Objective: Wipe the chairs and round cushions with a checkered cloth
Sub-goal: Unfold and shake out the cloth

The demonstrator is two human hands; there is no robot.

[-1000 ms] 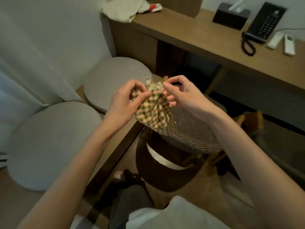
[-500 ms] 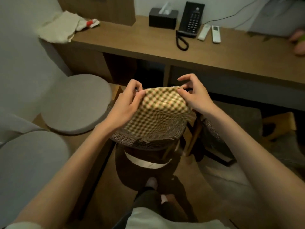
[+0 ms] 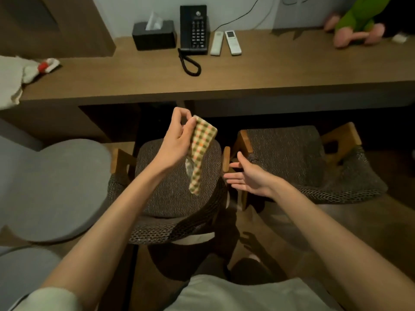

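Note:
My left hand pinches the top of the checkered cloth, which hangs folded above the seat of a dark woven chair. My right hand is open, palm turned left, beside that chair's wooden armrest, holding nothing. A second woven chair stands to the right, both tucked toward the desk. Two grey round cushions lie at the left: one large, another partly cut off at the lower left.
The wooden desk runs across the back with a tissue box, a black phone, two white remotes, a pale bag and a green and pink plush toy. My legs show at the bottom.
My right hand let go of the cloth and dropped to the right, open. The cloth, stretched between both hands before, now hangs from my left hand alone. The view swung right.

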